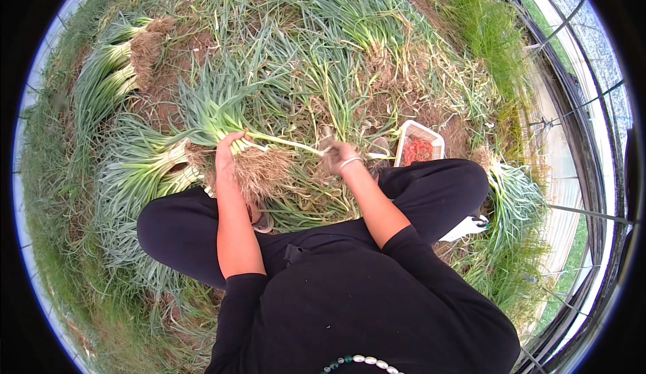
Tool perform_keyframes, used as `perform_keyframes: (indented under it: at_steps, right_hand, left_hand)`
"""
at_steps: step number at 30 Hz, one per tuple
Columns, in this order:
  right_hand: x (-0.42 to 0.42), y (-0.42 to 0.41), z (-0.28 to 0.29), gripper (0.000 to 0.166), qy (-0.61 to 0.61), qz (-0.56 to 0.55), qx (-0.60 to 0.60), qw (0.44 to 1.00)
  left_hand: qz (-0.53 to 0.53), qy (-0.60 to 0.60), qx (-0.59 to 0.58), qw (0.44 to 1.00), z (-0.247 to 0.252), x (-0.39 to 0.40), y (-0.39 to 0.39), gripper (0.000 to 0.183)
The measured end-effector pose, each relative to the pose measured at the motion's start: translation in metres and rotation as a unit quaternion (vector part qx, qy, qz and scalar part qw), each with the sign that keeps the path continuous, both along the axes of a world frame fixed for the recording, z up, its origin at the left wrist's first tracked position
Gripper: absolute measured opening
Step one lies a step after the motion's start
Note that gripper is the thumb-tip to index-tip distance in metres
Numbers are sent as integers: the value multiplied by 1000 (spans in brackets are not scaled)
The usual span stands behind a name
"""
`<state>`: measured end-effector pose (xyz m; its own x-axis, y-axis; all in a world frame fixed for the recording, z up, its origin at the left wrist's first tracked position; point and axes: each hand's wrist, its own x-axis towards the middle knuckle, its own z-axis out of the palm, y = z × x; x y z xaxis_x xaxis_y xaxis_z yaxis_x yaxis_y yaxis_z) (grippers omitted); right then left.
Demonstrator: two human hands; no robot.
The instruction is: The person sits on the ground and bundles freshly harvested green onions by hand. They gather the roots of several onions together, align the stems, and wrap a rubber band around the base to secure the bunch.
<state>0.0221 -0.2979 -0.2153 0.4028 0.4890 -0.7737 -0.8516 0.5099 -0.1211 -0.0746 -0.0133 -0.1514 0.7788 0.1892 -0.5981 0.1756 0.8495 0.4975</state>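
Observation:
My left hand (231, 141) grips a thick bunch of leek-like green onions (217, 116), its brown roots (260, 169) hanging toward me and its leaves pointing away. To the right, my right hand (337, 156), blurred, is closed around the root end of a single onion stalk (287, 142). That stalk stretches across from the bunch, its leafy end near my left hand. Loose leaves and stripped plant litter (323, 192) cover the ground between my legs.
A white plastic basket (438, 139) holding red ties (418, 150) stands by my right knee. Tied onion bunches lie at the left (174, 167) and far left (121, 66). Loose onions (363, 15) are heaped ahead; another bunch (509, 187) and a white bag (464, 228) lie at right.

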Motion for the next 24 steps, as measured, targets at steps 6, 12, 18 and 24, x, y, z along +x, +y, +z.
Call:
perform_keyframes:
  at_steps: [6,12,18,24]
  right_hand:
    - [54,-62,-5,36,-318,202,-456,806]
    - [14,-10,65,38,-678,234,-473,512]
    - [-9,21,82,21,-693,359,-257,570]
    - [-23,27,105,25,-676,471,-184,536]
  left_hand:
    - [18,-47,-40,998,11,0,7,21]
    - [-6,-6,7,1000,7,1,7,30]
    - [14,10,29,999,28,-3,-7,24]
    - [25,37,-2,999,36,-9,-12,27]
